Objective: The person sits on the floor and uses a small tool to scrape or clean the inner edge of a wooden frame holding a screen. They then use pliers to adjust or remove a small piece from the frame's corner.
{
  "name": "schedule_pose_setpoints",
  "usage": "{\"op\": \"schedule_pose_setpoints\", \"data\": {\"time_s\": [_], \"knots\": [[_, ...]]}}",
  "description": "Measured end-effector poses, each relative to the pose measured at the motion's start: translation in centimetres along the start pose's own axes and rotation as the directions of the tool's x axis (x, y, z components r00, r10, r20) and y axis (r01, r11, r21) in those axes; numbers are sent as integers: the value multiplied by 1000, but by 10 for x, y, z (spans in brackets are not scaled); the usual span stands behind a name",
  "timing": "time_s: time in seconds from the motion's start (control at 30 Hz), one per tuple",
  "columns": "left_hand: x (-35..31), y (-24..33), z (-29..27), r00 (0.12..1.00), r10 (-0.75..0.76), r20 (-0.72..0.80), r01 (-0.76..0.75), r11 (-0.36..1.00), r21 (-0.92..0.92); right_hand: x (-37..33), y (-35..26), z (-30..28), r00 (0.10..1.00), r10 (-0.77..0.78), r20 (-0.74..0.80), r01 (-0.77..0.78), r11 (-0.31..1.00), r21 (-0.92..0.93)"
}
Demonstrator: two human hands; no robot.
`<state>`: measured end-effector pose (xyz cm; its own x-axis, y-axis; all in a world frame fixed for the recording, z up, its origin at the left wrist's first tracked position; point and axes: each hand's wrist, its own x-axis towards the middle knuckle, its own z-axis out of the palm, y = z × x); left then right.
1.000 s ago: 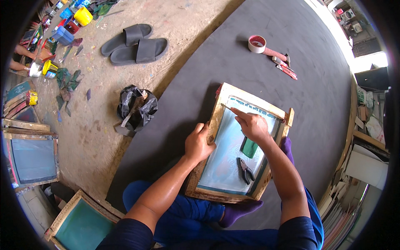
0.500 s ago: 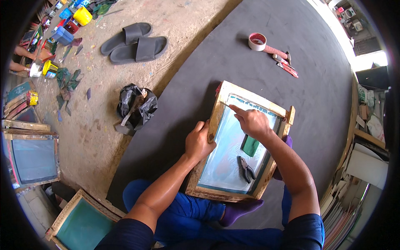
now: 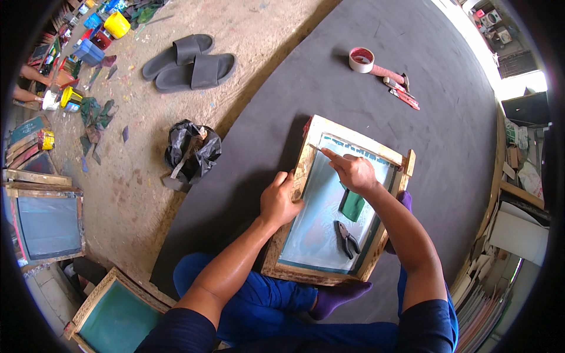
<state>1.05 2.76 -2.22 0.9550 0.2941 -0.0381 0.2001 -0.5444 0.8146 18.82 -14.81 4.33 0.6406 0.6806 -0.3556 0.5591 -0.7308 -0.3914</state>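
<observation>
A wooden screen-printing frame [image 3: 369,272] with pale mesh lies tilted across my crossed legs. My left hand [image 3: 281,200] is closed around its left rail. Over the upper part of the mesh, my right hand [image 3: 355,174] is closed on a thin dark tool [image 3: 316,146], its index finger stretched along it. The tool's tip meets the inner edge of the left rail near the upper corner; most of it is hidden in the hand. Pliers with dark handles [image 3: 347,240] and a green flat piece [image 3: 352,206] rest on the mesh below that hand.
On the dark mat [image 3: 447,176] lie a tape roll [image 3: 361,60], a hammer [image 3: 388,73] and a red cutter [image 3: 406,99]. Left are a black plastic bag [image 3: 193,152], slippers [image 3: 196,72], other frames [image 3: 48,226] and paint containers [image 3: 117,24]. Another person's hands [image 3: 35,82] show far left.
My right hand has shifted very slightly left and down along the left rail with the thin tool. My left hand stays on the frame.
</observation>
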Motion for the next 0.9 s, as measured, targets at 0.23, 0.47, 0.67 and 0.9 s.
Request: {"op": "schedule_pose_setpoints", "data": {"time_s": [0.23, 0.47, 0.67, 0.9], "knots": [[0, -4, 2, 1000, -23, 9, 23, 1000, 2, 17, 18, 4, 989, 71, 131, -129, 848, 515], [1, 0, 0, 1000, 10, -13, -10, 1000, -1, 10, 4, 7, 999, 49, -12, -42, 942, 334], [2, 3, -2, 1000, -2, -1, 2, 1000, -23, 5, 3, 3, 994, 111, -22, -93, 914, 395], [0, 0, 4, 1000, -11, -18, 11, 1000, -11, -3, 0, 1, 965, -45, -257, 13, 992, -125]]}}
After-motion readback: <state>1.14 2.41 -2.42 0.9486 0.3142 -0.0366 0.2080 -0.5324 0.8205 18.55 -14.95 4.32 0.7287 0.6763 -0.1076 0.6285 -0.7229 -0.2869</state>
